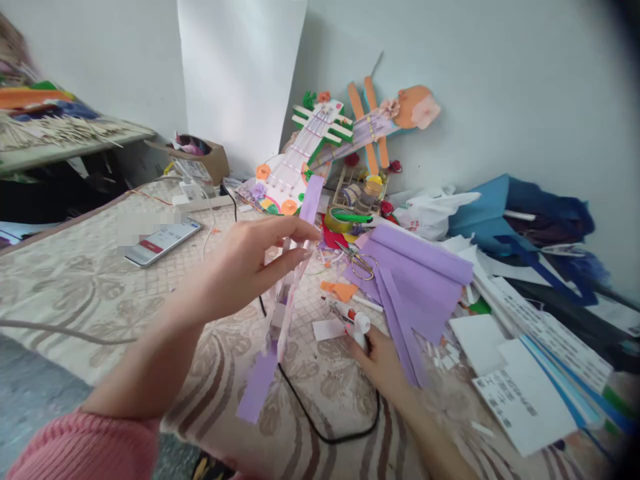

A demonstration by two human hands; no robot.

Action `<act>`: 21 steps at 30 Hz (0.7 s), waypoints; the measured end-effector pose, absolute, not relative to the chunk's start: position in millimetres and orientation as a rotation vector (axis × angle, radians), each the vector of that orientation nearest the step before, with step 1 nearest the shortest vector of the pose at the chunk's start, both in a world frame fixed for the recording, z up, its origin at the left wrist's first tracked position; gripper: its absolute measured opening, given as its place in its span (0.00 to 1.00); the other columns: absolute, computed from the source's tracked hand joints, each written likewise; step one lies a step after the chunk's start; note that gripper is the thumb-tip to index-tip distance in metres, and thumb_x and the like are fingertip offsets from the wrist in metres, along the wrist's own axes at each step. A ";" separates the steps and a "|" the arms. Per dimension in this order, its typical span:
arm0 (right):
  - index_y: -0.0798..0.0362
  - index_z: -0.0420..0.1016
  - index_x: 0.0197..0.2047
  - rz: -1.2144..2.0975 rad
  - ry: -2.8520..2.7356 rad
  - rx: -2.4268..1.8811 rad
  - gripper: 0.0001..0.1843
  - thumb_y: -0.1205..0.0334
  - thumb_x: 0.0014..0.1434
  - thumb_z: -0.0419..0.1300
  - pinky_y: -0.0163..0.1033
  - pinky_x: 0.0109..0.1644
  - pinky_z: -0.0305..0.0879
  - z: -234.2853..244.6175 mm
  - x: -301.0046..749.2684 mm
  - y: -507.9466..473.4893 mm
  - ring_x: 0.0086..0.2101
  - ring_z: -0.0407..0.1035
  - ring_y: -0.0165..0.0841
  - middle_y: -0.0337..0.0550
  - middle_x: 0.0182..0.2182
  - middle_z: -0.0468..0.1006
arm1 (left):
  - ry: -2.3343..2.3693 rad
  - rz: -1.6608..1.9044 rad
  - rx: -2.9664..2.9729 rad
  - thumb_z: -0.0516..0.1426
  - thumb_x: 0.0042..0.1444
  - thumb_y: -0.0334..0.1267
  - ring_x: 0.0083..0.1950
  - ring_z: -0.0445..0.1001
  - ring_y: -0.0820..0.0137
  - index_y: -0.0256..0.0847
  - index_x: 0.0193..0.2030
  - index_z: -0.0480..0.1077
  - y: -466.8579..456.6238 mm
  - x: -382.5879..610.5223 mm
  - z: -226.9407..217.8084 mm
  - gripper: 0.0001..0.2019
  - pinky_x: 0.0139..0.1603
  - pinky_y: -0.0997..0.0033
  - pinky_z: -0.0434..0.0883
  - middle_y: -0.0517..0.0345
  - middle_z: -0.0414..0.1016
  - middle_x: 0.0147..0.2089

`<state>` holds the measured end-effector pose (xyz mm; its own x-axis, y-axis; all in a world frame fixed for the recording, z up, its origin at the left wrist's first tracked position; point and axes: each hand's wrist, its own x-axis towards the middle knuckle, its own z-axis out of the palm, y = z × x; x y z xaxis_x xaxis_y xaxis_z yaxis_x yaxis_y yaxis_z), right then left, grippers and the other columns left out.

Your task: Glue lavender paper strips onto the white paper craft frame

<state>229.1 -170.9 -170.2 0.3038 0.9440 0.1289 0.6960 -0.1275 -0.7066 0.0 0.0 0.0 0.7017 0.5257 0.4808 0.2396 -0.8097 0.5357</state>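
Note:
My left hand (250,267) reaches across the middle, thumb and fingers closed round the upper end of a narrow white and pinkish craft frame (285,313). The fingers partly hide the grip. A purple paper strip (257,387) runs along the frame and sticks out at its lower end; more purple shows above my fingers. Held in my right hand (380,367) is a white glue gun (357,321), its nozzle pointing up and left, to the right of the frame. Under the nozzle lies a small white card (329,329).
Purple paper (415,280) and gold-handled scissors (364,263) lie right of centre. Finished craft instruments (310,147) lean at the wall. A phone (164,241) lies left. White cardboard pieces (525,393) cover the right side. A black cord (330,440) loops in front.

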 end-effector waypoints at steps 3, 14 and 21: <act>0.53 0.78 0.45 0.510 -1.282 -1.777 0.17 0.49 0.62 0.59 0.45 0.41 0.73 -168.8 233.7 -173.9 0.37 0.76 0.43 0.48 0.36 0.83 | 0.577 0.884 2.484 0.53 0.67 0.39 0.45 0.79 0.68 0.44 0.50 0.74 -0.5 0.8 0.4 0.11 0.43 0.70 0.74 0.56 0.81 0.48; 0.51 0.67 0.28 1.122 -0.711 -1.164 0.20 0.45 0.54 0.68 0.32 0.21 0.60 -136.4 242.4 -162.0 0.20 0.64 0.27 0.35 0.21 0.71 | 0.560 0.838 2.472 0.55 0.66 0.36 0.48 0.79 0.72 0.47 0.53 0.74 3.7 -6.0 -1.3 0.11 0.50 0.74 0.74 0.60 0.81 0.49; 0.52 0.65 0.23 1.262 -0.957 -1.218 0.26 0.40 0.56 0.66 0.32 0.19 0.57 -119.9 246.0 -145.9 0.18 0.61 0.25 0.35 0.19 0.69 | 0.612 0.762 2.482 0.56 0.66 0.33 0.51 0.78 0.75 0.45 0.52 0.73 2.9 -11.1 8.8 0.11 0.50 0.78 0.73 0.63 0.80 0.52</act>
<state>246.0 -145.9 -119.9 0.1109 0.9878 -0.1090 -0.1618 -0.0903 -0.9827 -11.1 2.9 8.8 0.7461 0.5341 0.3977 0.2732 -0.7902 0.5486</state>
